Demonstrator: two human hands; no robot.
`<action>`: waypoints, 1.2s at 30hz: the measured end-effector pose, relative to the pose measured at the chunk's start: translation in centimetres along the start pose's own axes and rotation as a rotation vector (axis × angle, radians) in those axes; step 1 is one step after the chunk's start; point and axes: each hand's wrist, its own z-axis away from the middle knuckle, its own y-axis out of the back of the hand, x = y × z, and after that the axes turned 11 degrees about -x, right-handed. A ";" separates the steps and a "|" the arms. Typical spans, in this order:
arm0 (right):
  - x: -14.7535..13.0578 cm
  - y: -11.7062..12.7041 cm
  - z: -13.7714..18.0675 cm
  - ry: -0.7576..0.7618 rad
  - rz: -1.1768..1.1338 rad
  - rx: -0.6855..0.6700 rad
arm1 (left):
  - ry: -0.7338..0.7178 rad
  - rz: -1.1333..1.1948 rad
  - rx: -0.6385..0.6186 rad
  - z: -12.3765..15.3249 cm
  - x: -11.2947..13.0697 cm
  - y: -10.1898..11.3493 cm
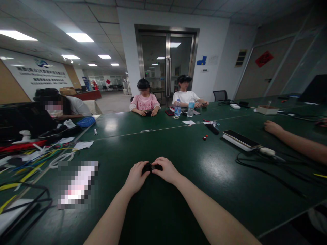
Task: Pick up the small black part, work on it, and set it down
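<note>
Your left hand (136, 175) is gripping the left end of a small black object (148, 167), thumb and fingertips closing on it, and your right hand (166, 170) is clamping the right end likewise. You are holding that object low over the green table (184, 148); your fingers are hiding most of its shape. To its right and farther out, a smartphone (241, 137) is lying on a white box (236, 143). Beyond it, slightly rightward, two water bottles (190, 107) are standing. Farther beyond it, two people (144, 102) are sitting, wearing black headsets (143, 83).
</note>
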 end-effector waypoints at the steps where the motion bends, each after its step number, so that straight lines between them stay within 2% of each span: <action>1: 0.0 0.0 0.0 0.002 0.006 0.000 | -0.008 -0.001 0.001 0.0 0.0 0.0; 16: 0.0 0.2 -0.2 0.023 0.023 -0.007 | -0.005 -0.022 0.000 -0.2 -0.2 -0.1; 36: 1.6 0.9 -0.9 -0.015 -0.277 0.119 | 0.010 -0.004 -0.016 -0.1 0.3 0.3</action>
